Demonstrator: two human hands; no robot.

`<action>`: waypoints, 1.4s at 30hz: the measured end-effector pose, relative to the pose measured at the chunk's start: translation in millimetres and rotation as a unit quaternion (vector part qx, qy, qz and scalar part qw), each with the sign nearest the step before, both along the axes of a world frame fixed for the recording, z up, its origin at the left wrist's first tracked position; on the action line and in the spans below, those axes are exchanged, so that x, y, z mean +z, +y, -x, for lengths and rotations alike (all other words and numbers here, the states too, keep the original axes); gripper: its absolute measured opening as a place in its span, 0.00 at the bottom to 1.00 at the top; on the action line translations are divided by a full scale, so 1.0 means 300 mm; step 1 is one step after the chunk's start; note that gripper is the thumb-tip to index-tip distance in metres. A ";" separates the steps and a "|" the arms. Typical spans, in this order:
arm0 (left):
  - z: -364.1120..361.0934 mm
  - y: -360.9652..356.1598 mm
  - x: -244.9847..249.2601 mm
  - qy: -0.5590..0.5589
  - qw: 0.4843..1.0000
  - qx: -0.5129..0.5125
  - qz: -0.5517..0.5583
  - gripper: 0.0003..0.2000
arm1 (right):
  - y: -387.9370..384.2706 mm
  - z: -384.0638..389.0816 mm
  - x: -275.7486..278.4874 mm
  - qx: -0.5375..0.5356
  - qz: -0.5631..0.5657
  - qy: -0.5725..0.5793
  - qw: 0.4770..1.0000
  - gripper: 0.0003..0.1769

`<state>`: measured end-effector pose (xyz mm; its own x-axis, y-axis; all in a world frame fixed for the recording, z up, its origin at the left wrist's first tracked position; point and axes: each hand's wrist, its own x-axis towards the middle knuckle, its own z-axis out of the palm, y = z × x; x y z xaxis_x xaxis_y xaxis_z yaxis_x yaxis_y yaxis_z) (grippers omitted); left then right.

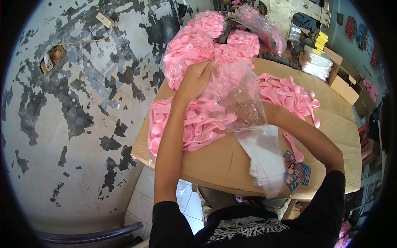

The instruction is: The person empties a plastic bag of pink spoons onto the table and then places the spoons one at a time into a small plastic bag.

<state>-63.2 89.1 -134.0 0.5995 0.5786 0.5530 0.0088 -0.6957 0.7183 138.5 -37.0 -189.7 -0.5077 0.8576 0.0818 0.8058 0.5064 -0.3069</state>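
Note:
My left hand (197,79) is closed, thumb against fingers, on the upper edge of a clear plastic bag (255,93). My right hand (245,110) shows only dimly through the bag's film, so its fingers are hard to make out. Below and left of both hands lies a filled clear bag of pink plastic spoons (198,128). To the right is a loose heap of pink spoons (285,93). One single pink spoon (293,148) lies under my right forearm, beside a stack of flat clear bags (262,155) and some printed cards (297,171).
More full bags of pink spoons (188,51) are piled at the table's far left. Behind the cardboard-covered table (331,124) stands a cream-coloured machine (285,12). White packets (316,63) and an open carton (344,84) sit at the back right. Another person's arm (371,151) shows at right.

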 end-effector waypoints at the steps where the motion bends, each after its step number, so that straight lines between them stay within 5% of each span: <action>1: -0.003 -0.003 0.000 -0.005 1.000 -0.005 -0.003 0.21 | -0.021 -0.031 0.016 -0.012 0.012 0.001 1.000 0.21; 6: -0.006 -0.016 0.005 0.005 1.000 0.001 0.001 0.22 | -0.102 -0.166 0.109 -0.072 0.023 0.000 0.997 0.22; 12: -0.006 -0.016 0.006 0.001 0.999 0.026 -0.021 0.22 | -0.246 -0.207 0.281 -0.077 -0.129 0.034 0.988 0.19; 26: -0.013 -0.006 -0.004 0.004 0.999 0.021 -0.029 0.19 | -0.380 -0.396 0.396 -0.233 -0.109 0.086 0.963 0.13; 35: -0.008 -0.008 0.006 0.011 0.999 0.029 -0.028 0.20 | -0.408 -0.335 0.375 -0.230 -0.014 0.059 0.971 0.16; 42: -0.010 -0.007 0.001 0.007 0.999 0.023 -0.034 0.21 | -0.337 -0.247 0.339 -0.112 -0.071 0.061 0.989 0.14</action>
<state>-60.2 86.9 -133.6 0.5813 0.5671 0.5835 0.0516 -0.7414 0.6691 212.5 -138.2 -87.9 -0.2856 0.9226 0.2591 0.8640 0.3649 -0.3469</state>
